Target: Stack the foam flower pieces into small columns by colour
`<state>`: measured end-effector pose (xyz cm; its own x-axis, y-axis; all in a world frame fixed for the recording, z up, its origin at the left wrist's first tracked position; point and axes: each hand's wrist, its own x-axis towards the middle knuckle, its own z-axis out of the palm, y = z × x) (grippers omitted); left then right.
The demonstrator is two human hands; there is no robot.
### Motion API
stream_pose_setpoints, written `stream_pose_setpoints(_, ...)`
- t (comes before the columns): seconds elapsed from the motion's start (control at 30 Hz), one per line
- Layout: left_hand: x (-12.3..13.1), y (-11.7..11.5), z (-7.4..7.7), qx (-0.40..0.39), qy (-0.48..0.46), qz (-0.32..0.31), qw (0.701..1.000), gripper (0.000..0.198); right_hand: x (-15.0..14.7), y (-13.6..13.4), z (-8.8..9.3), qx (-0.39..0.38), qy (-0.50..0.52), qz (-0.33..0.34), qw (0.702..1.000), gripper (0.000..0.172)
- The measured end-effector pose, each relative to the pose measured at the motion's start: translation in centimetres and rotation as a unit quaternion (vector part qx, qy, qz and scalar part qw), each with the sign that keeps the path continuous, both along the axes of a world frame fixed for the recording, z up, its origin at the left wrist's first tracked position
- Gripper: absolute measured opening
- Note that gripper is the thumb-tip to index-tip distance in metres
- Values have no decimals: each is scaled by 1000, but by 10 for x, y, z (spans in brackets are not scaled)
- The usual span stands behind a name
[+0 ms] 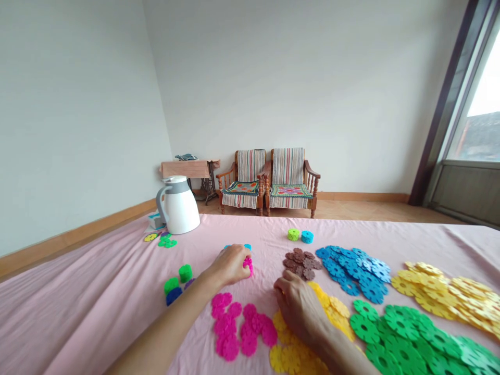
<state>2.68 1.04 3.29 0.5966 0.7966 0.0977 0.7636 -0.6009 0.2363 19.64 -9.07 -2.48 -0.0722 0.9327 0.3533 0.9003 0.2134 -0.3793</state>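
Note:
My left hand [231, 264] is closed around a small stack of pink snowflake discs [248, 266] standing on the pink tablecloth [97, 291]; a light blue piece [247, 247] shows just behind it. Knuckles up, my right hand [296, 306] rests on a pile of yellow discs [332, 307], its fingers curled down and their tips hidden. Loose pink discs [242, 328] lie between my two forearms.
Sorted piles: brown [301, 262], blue [353, 268], pale yellow [449, 294], green [410, 336]. Small stacks: lime [293, 234], cyan [307, 237], green and blue [177, 284]. A white jug [177, 204] stands far left; two striped armchairs [269, 179] stand by the wall.

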Motion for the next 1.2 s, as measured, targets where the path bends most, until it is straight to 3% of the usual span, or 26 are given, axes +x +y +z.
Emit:
stream_pose_setpoints(0.27, 2, 0, 1, 69, 41, -17, 997, 8, 1, -1, 1, -11, 1, -1, 1000, 27)
stream_pose_setpoints(0.4, -3, -8, 1, 88, -4, -17, 996, 13, 2, -1, 2, -10, 6, -2, 1000, 27)
stream_pose_setpoints(0.47, -8, -17, 1, 57, -38, -50, 996, 14, 2, 0, 3, -7, 11, -8, 1000, 28)
stream_pose_setpoints(0.6, -21, -40, 3, -75, -48, -179, 980, 19, 2, 0, 3, -7, 31, -18, 999, 27)
stream_pose_setpoints(0.67, -25, -52, 3, -97, -45, -206, 973, 25, 3, 0, 2, -9, 37, -17, 999, 27)
stream_pose_setpoints(0.87, -22, -72, 1, -105, -38, -192, 975, 21, 4, 2, -2, -6, 30, -20, 999, 27)
stream_pose_setpoints(1.2, -14, -73, -16, -61, -49, -148, 986, 13, 4, 1, -3, -2, 38, -12, 999, 26)
